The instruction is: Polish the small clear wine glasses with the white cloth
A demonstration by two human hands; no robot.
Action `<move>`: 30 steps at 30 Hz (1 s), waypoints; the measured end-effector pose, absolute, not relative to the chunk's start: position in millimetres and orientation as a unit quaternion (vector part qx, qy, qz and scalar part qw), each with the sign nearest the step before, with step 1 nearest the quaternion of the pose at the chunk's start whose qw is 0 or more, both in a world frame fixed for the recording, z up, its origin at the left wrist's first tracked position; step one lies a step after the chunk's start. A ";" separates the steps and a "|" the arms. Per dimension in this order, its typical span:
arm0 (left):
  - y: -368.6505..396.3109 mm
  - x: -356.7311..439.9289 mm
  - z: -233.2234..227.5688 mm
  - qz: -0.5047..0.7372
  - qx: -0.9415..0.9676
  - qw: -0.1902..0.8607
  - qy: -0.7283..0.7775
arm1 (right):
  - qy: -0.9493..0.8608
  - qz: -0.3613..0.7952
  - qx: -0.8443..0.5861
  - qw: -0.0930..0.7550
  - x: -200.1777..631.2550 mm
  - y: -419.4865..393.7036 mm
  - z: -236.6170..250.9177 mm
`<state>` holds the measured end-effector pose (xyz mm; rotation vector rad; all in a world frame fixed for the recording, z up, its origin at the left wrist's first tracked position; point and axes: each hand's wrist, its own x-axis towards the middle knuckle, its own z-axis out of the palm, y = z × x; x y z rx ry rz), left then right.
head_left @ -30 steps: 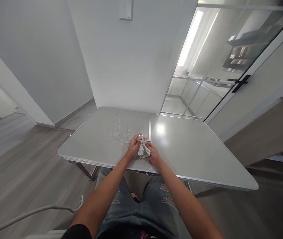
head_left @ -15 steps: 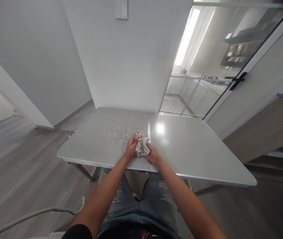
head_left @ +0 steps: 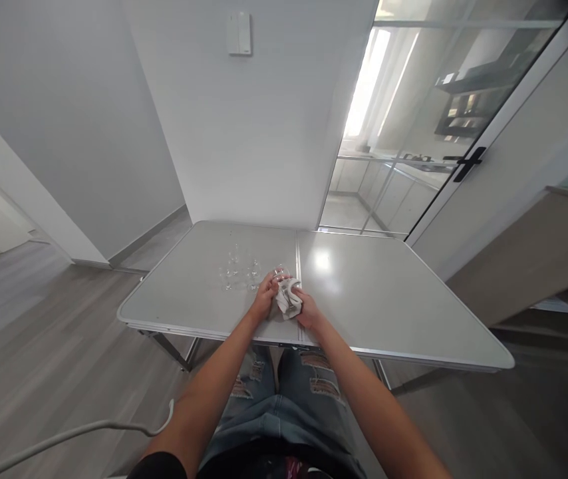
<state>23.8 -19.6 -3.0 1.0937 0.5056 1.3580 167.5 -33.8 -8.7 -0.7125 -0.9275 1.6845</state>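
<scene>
1. Both hands meet at the centre of the frame, just over the near edge of the table.
2. The left hand is curled round a small clear glass, fingers closed on its side; the rim shows just above the knuckles.
3. The right hand grips a crumpled white cloth, pressed right against the glass.
4. Glass and cloth sit between the two hands, touching both, right beside the seam that runs down the middle of the tabletop.
5. Whether the glass rests on the table or is lifted off it, I cannot tell: too small here.
6. Just left of the left hand and a little higher in the frame, a cluster of more clear glasses stands upright on the table's left half; their count is hard to make out.
7. The table's right half carries a bright glare spot near the seam.
8. Upper centre, a white wall with a switch plate.
9. Upper right, a glass door with a black handle.
10. Bottom centre, ripped jeans; lower left, a pale cable curves across the wood floor.
</scene>
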 end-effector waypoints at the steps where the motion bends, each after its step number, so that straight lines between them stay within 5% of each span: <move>1: -19.3 23.8 -3.4 0.590 0.476 0.615 0.217 | -0.377 0.711 -0.293 0.515 167.5 -32.5 -9.8; 10: -11.8 22.9 5.1 0.659 0.508 0.501 0.237 | -0.314 0.604 -0.282 0.677 173.1 -18.4 -6.2; 16: -12.7 28.3 5.8 0.637 0.514 0.526 0.233 | -0.386 0.616 -0.312 0.612 172.0 -18.4 -9.7; 30: -0.1 48.7 -2.5 0.611 0.531 0.490 0.326 | -0.289 0.622 -0.312 0.657 177.6 -5.9 -18.9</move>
